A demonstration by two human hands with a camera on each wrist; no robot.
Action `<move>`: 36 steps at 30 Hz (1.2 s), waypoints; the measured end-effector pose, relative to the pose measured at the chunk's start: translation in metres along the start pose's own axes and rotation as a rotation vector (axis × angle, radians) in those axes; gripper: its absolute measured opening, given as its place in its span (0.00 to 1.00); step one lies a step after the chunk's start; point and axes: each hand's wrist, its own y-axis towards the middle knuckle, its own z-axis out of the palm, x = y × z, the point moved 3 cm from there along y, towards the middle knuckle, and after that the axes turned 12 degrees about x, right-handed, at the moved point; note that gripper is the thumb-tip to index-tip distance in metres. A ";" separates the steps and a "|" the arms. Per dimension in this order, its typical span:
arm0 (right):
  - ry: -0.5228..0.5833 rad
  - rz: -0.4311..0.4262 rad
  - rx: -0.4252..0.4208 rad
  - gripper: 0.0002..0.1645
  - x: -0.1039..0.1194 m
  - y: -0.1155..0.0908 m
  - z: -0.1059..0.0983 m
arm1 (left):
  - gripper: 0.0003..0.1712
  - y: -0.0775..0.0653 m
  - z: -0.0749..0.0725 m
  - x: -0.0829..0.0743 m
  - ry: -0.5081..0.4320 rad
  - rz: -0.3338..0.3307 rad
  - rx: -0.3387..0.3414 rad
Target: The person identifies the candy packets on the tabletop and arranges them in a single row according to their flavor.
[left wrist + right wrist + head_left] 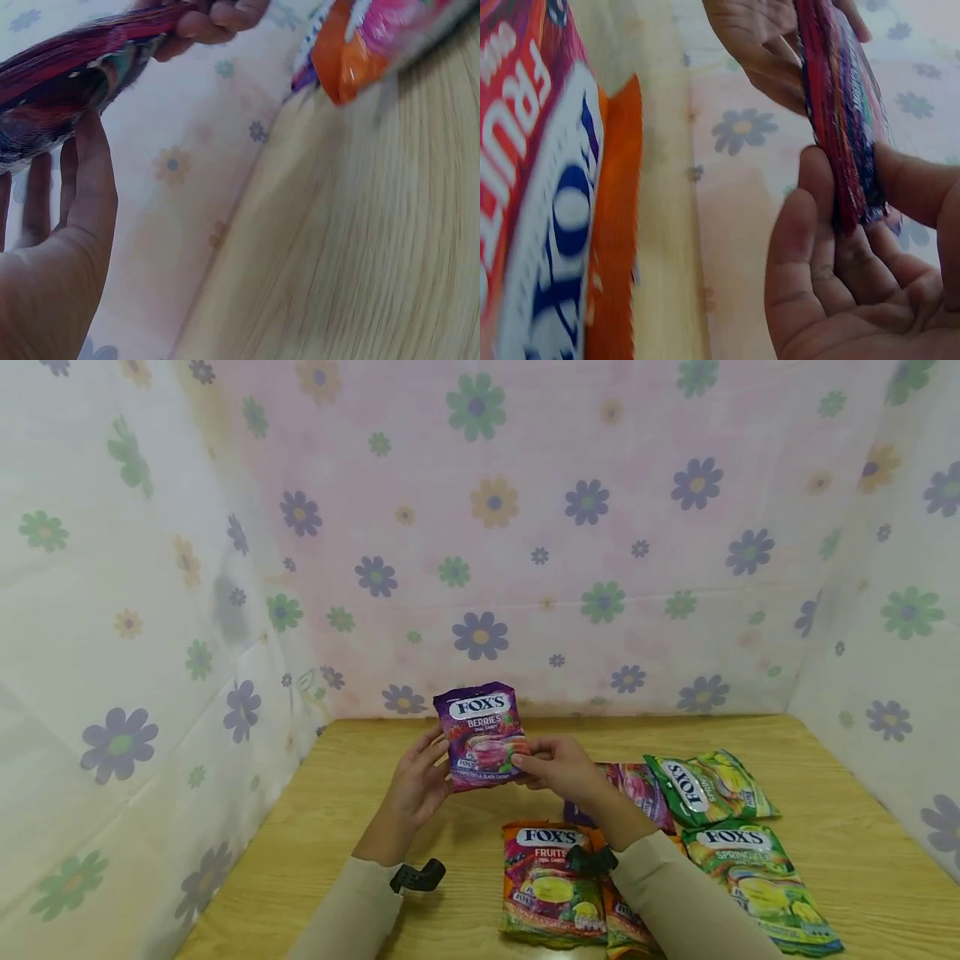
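Observation:
A purple FOX'S Berries candy bag is held upright above the table, its printed front toward the head camera. My right hand pinches its lower right edge, thumb on the front and fingers behind. At the opposite edge, my left hand holds the bag with its fingers around that side. From the left wrist, the left hand reaches up to the bag's underside. The right wrist view shows the bag edge-on, between the right hand's thumb and fingers.
Below the right arm lie an orange FOX'S Fruits bag and another orange bag, partly hidden. Another purple bag and two green FOX'S bags lie farther right. Flower-patterned cloth surrounds the wooden table.

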 end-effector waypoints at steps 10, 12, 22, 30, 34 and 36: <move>0.035 -0.007 -0.075 0.14 0.004 0.016 0.022 | 0.44 -0.016 -0.005 -0.019 0.225 -0.120 0.059; 0.052 -0.008 -0.067 0.14 0.005 0.019 0.027 | 0.44 -0.019 -0.008 -0.023 0.243 -0.118 0.035; 0.064 -0.005 -0.072 0.13 0.004 0.039 0.053 | 0.41 -0.033 -0.029 -0.028 0.242 -0.073 -0.095; 0.062 -0.014 -0.112 0.13 0.005 0.055 0.072 | 0.34 -0.036 -0.045 -0.033 0.215 -0.030 -0.220; 0.094 -0.004 -0.119 0.13 0.001 0.066 0.080 | 0.28 -0.036 -0.056 -0.034 0.197 -0.009 -0.279; 0.092 -0.004 -0.116 0.14 0.000 0.070 0.084 | 0.27 -0.036 -0.062 -0.035 0.181 -0.004 -0.300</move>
